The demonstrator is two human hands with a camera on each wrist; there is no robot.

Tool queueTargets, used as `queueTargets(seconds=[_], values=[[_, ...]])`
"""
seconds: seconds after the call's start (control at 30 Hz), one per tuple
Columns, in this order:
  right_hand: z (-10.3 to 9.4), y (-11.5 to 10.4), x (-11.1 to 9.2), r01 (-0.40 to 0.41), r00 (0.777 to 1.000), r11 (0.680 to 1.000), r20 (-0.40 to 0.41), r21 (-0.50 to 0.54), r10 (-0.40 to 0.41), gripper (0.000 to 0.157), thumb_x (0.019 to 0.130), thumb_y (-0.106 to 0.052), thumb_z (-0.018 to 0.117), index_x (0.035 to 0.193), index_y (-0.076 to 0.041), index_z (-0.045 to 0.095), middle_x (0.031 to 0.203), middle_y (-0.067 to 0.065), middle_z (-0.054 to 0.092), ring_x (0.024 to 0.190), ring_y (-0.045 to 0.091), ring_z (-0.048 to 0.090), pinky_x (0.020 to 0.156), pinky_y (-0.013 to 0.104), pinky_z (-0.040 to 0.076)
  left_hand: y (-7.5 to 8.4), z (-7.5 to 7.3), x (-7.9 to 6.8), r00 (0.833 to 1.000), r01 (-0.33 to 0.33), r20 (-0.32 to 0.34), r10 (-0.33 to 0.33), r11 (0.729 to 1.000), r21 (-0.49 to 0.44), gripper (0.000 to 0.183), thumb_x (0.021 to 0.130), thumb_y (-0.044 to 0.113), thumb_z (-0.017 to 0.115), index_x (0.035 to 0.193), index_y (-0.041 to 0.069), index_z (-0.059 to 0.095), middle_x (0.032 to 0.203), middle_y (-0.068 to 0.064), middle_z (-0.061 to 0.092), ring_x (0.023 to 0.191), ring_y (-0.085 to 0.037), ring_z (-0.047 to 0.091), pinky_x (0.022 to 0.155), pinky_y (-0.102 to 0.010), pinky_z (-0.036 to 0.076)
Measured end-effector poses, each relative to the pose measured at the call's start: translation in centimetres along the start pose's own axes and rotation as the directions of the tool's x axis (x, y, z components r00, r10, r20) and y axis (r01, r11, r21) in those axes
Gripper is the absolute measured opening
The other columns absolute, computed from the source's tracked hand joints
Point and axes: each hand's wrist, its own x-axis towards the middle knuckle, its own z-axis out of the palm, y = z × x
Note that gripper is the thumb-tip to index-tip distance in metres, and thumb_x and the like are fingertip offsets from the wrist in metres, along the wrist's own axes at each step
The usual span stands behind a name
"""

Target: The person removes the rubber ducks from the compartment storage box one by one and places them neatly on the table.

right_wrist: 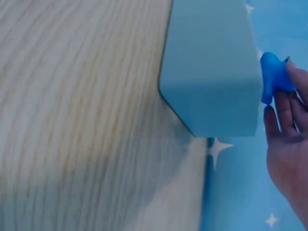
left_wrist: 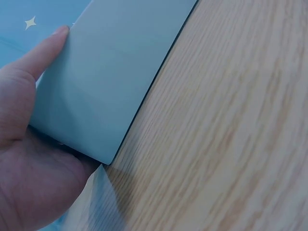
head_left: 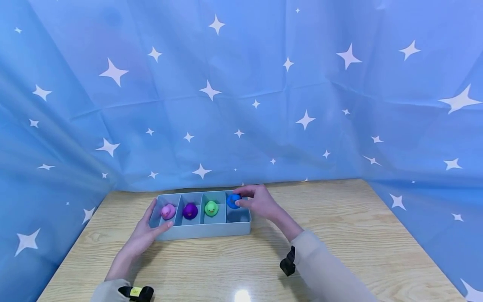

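Observation:
A grey-blue divided box (head_left: 203, 230) stands on the table, its compartments in a row. My left hand (head_left: 145, 233) grips its left end, with the thumb over the front wall; the left wrist view shows that thumb (left_wrist: 48, 50) along the box wall (left_wrist: 113, 77). My right hand (head_left: 260, 203) pinches a blue rubber duck (head_left: 233, 201) at the rightmost compartment. In the right wrist view the blue duck (right_wrist: 275, 77) is between thumb and fingers, beside the box's top edge. The other compartments hold a pink duck (head_left: 168, 211), a purple duck (head_left: 190, 211) and a green duck (head_left: 211, 208).
The wooden table (head_left: 211, 268) extends in front of the box and to both sides. A blue curtain (head_left: 241, 109) with white stars hangs behind the table and along its sides. Black straps (head_left: 288, 262) are on both wrists.

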Motion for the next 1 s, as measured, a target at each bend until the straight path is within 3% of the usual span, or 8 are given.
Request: queueTargets(seconds=[0.13,0.37,0.7,1.0], values=[[-0.8,-0.4,-0.4,0.032,0.999,0.999,0.007,-0.018,-0.032,0.030,0.095,-0.007,0.073,0.125,-0.003,0.073,0.127,0.015,0.067,0.114,0.031,0.064,0.092,0.039,0.058,0.1,-0.1,0.0,1.000,0.002,-0.002,-0.002,1.000,0.005,0.109,0.097,0.039,0.072,0.165,0.022,-0.011,0.170,-0.023,-0.004,0.153,-0.049,-0.002,0.116,-0.073,0.007],[-2.6,-0.6,-1.3,0.006,1.000,0.998,0.007,-0.055,-0.006,0.031,0.097,-0.007,0.070,0.128,-0.005,0.072,0.136,0.014,0.064,0.126,0.037,0.058,0.099,0.045,0.054,-0.1,-0.2,0.1,1.000,-0.001,0.003,0.001,1.000,0.015,0.111,0.096,0.041,0.073,0.165,0.023,-0.012,0.169,-0.023,-0.004,0.153,-0.049,-0.002,0.115,-0.074,0.008],[-4.9,0.4,-2.4,-0.033,0.999,0.997,0.014,-0.066,0.034,0.033,0.098,-0.003,0.066,0.131,-0.001,0.069,0.129,0.016,0.067,0.117,0.036,0.063,0.097,0.043,0.056,-0.1,-0.2,0.2,1.000,0.006,0.007,-0.006,1.000,0.004,0.111,0.096,0.040,0.073,0.164,0.025,-0.014,0.169,-0.023,-0.006,0.153,-0.050,-0.003,0.115,-0.074,0.008],[-6.1,2.5,-3.4,-0.015,0.999,0.994,0.037,-0.108,0.019,0.032,0.097,0.005,0.064,0.129,0.007,0.067,0.127,0.022,0.067,0.114,0.038,0.065,0.092,0.035,0.057,-0.2,0.0,0.2,1.000,-0.014,0.010,0.014,1.000,-0.011,0.109,0.097,0.037,0.073,0.165,0.022,-0.012,0.170,-0.023,-0.005,0.153,-0.049,-0.003,0.115,-0.074,0.008]])
